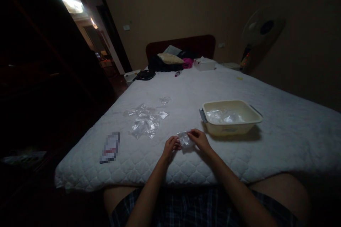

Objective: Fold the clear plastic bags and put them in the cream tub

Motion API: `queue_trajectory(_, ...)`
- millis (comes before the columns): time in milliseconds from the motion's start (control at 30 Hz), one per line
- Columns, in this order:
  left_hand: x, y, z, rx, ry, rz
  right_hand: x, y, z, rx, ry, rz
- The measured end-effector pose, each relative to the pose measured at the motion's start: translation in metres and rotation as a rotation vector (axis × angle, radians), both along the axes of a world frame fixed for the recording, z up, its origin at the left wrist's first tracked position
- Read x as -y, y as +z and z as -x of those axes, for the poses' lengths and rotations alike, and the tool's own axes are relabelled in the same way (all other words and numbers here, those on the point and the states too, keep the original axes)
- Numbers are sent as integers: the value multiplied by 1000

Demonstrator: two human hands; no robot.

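Between my hands is a small clear plastic bag (185,139), held just above the front part of the bed. My left hand (171,146) pinches its left edge with curled fingers. At its upper right corner, my right hand (198,138) grips the plastic between thumb and fingers. Whether anything is inside the bag is too dim to tell. A loose pile of clear plastic bags (146,122) lies to the left of my hands. To the right stands a cream plastic basin (231,128) with grey handles, and more clear plastic shows inside it.
A white quilted cover (186,88) spreads over the bed. A blurred-out flat object (110,148) lies near the left front edge. Farther back are a white box (204,64), a black bag (145,75) and heaped cloths (170,59). A fan (262,26) stands at the right.
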State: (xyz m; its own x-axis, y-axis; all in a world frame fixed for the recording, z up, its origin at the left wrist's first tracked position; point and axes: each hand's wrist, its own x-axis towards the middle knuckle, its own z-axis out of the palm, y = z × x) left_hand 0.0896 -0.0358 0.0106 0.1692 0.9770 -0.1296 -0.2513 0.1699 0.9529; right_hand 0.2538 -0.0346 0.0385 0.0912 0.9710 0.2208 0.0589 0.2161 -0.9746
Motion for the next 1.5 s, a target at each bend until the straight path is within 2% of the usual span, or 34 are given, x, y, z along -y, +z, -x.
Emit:
queue_trajectory(100, 2, 2, 0, -7, -23, -7, 3, 46, -30, 80, -55, -56)
queue_trajectory(200, 3, -1, -1, 4, 4, -23, -2, 92, -78, 160, -122, -125)
queue_trajectory(267, 3, -2, -2, 6, 15, -21, -12, 113, -112, 202, -225, -144)
queue_trajectory(333, 3, -3, -3, 12, 19, -22, -26, 121, -141, 240, -308, -102)
queue_trajectory(433, 5, -2, -3, 3, 22, -1, -47, 116, -162, 257, -300, 62)
queue_trajectory(533, 7, -2, -3, -1, 29, 7, -65, 101, -161, 312, -302, 187)
queue_trajectory(600, 8, -3, -3, -6, 36, 0, -73, 92, -157, 438, -324, 225)
queue_trajectory(700, 9, -6, -3, -23, 44, 0, -78, 82, -154, 754, -325, 220)
queue_trajectory(800, 9, -7, -4, -48, 40, 25, -74, 77, -154, 1095, -261, 128)
queue_trajectory(900, 10, -5, -5, -73, 53, 55, -69, 79, -153, 1292, -237, 85)
queue_trajectory(1033, 11, -3, -6, -97, 73, 67, -65, 87, -148, 1297, -220, 22)
queue_trajectory(1167, 12, -3, -5, -96, 64, 45, -70, 90, -144, 1268, -51, -57)
queue_trajectory(1367, 12, -4, -5, -89, 60, 42, -82, 79, -146, 1330, 208, 107)
queue_trajectory(1500, 12, -2, -6, -84, 70, 35, -88, 67, -147, 1330, 234, 133)
